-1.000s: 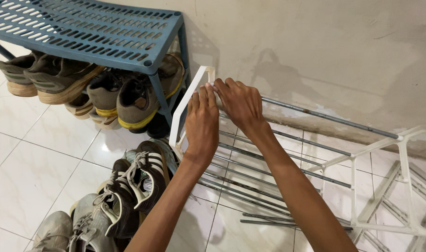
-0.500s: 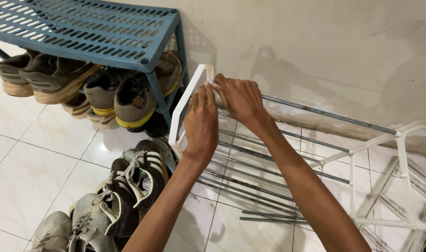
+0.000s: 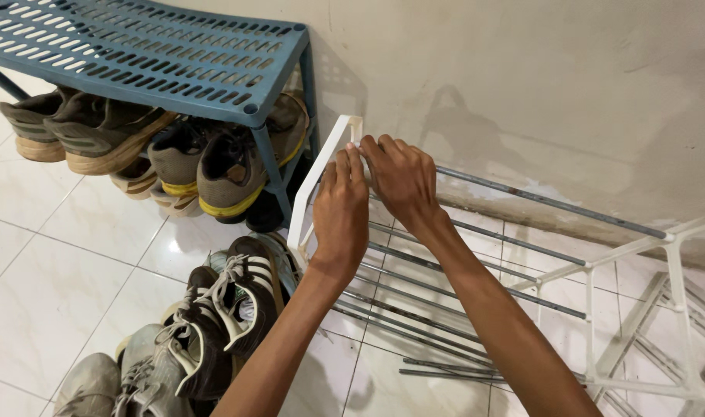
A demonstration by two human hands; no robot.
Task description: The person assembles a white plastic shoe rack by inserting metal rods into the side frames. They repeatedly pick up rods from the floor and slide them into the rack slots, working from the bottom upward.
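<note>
The white rack frame (image 3: pixel 315 179) stands mid-frame by the wall; my left hand (image 3: pixel 341 212) and right hand (image 3: pixel 403 181) both pinch its top corner, where a metal rod (image 3: pixel 549 201) meets it. Sneakers (image 3: pixel 240 289) lie lower left.

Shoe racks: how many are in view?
2. A blue rack stands at the wall, shoes beneath; a white rack with metal rods lies right, both hands at its left end frame.

We reach both bare forearms forward and up, wrists nearly straight. Our left hand (image 3: pixel 341 212) lies back-up, fingers together and extended. Our right hand (image 3: pixel 403 179) sits just beside it, fingers curled, the fingertips of both hands touching.
</note>
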